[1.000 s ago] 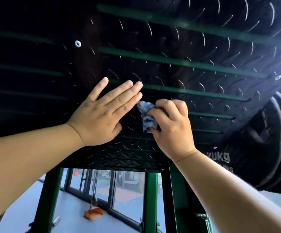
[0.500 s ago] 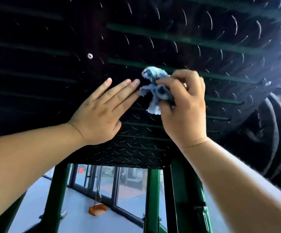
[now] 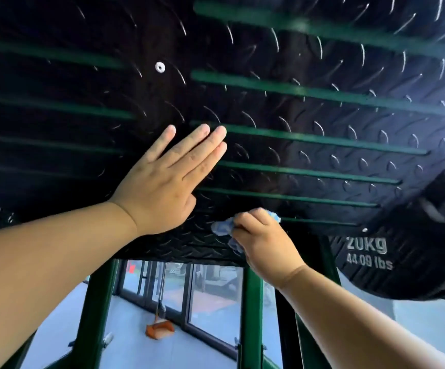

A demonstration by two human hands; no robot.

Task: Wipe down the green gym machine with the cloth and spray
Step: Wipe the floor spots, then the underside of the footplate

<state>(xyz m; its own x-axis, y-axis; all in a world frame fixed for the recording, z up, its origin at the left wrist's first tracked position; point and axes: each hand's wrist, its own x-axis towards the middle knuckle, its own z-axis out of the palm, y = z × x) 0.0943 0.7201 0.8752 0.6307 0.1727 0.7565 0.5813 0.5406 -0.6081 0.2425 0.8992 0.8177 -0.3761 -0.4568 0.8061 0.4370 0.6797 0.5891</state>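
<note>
Black tread plate [image 3: 322, 123] with green strips fills the upper frame; windows [image 3: 210, 302] and green posts [image 3: 252, 315] lower centre; a 20kg disc [image 3: 402, 262] right. The left hand [image 3: 163, 187] lies flat on the plate; the right hand [image 3: 264, 243], centre, clutches the cloth [image 3: 220, 226] against it. Orange dustpan [image 3: 160, 330] below.

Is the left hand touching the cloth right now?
Apart. The head view shows a strip of dark tread plate between the left hand and the blue cloth bunched in the right hand.
</note>
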